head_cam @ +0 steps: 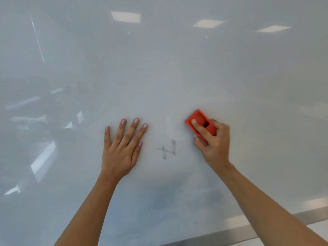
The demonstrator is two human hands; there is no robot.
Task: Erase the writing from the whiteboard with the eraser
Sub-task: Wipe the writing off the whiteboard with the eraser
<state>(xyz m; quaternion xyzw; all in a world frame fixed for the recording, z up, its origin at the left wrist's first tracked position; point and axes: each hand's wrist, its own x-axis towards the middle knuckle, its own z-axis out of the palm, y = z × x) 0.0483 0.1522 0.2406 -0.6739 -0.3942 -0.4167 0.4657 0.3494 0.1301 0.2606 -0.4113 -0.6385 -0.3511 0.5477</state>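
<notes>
A glossy whiteboard [159, 68] fills almost the whole head view. A small faint grey scribble of writing [168, 149] sits low in the middle, between my two hands. My right hand [213, 142] grips a red rectangular eraser [200, 124] and presses it against the board, up and to the right of the scribble. A pale smear runs above the writing. My left hand [122, 148] lies flat on the board with fingers spread, just left of the writing, holding nothing.
The board's grey metal bottom frame [221, 233] runs along the lower right corner. The board surface mirrors ceiling lights [126, 16] at the top and dim room shapes on the left.
</notes>
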